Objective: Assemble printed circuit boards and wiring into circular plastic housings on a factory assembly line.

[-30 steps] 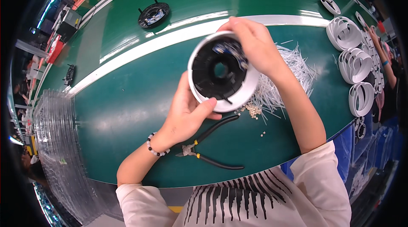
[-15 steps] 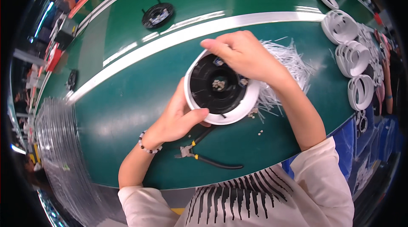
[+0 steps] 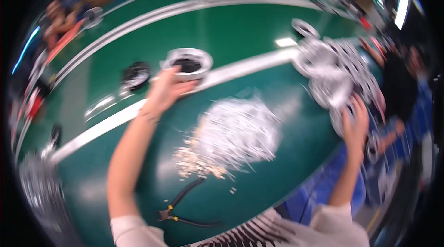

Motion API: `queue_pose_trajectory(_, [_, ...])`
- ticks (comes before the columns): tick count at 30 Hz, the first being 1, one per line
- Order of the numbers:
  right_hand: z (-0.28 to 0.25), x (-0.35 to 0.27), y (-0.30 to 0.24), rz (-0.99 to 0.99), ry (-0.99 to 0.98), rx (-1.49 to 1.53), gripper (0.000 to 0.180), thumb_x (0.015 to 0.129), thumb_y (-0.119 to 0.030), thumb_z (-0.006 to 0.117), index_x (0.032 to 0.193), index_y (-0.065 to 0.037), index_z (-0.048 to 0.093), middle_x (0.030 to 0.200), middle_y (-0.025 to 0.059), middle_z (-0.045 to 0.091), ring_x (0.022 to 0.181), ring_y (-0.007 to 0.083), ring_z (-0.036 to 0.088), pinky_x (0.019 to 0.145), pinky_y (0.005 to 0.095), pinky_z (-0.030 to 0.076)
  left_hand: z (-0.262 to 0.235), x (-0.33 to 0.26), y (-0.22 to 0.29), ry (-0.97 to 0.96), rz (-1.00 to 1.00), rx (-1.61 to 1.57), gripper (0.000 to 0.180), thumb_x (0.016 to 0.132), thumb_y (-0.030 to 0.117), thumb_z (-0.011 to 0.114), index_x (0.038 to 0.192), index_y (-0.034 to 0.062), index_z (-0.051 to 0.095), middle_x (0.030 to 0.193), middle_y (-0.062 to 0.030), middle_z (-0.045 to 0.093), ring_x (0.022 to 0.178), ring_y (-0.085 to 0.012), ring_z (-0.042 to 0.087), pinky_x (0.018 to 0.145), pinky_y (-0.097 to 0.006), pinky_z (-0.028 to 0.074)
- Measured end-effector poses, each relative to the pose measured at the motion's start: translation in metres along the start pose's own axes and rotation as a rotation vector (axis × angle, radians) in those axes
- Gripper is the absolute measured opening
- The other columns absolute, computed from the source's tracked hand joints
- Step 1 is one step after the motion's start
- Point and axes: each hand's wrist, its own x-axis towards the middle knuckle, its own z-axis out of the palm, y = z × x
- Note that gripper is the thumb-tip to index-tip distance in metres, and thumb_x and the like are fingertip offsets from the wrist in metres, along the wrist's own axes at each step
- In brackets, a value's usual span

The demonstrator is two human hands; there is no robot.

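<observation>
Head view: two-handed hold now split.
Left hand (image 3: 163,90): housing (image 3: 206,64) pinched at near rim, carried out to strip (image 3: 249,65).
Right hand (image 3: 357,126): taken off housing, brought to ring (image 3: 336,123); fingers parted, grip cannot be told, blurred.

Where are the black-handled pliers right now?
In the head view, the pliers lie with their handles spread on the green table, left of centre towards the lower edge, just below the small pale pieces.

The green table (image 3: 296,143) bears white rings (image 3: 330,86), heaped white strips (image 3: 240,129), beige bits (image 3: 193,161) (loosely scattered) and pliers (image 3: 165,213).
</observation>
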Motion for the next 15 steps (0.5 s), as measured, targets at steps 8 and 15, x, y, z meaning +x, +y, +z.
queue_pose_trajectory(8, [0.014, -0.111, 0.159, -0.051, -0.277, -0.261, 0.018, 0.078, -0.009, 0.057, 0.094, -0.003, 0.058, 0.114, 0.0112, 0.053, 0.115, 0.0327, 0.041, 0.097, 0.0453, 0.026, 0.013, 0.055, -0.019, 0.290, 0.042, 0.215, 0.053, 0.090, 0.045, 0.034, 0.120, 0.0026, 0.024, 0.083, -0.0224, 0.059, 0.063, -0.0228, 0.062, 0.050, -0.026, 0.050])
queue_pose_trajectory(15, [0.028, -0.100, 0.180, 0.096, -0.218, 0.153, 0.011, 0.070, 0.000, 0.063, 0.080, 0.002, 0.058, 0.089, 0.0118, 0.060, 0.105, 0.0306, 0.050, 0.091, 0.0359, 0.035, -0.009, 0.037, 0.026, 0.443, 0.516, 0.550, 0.047, 0.089, 0.028, 0.041, 0.125, 0.0017, 0.027, 0.065, -0.0136, 0.061, 0.040, -0.0119, 0.050, 0.039, -0.021, 0.038])
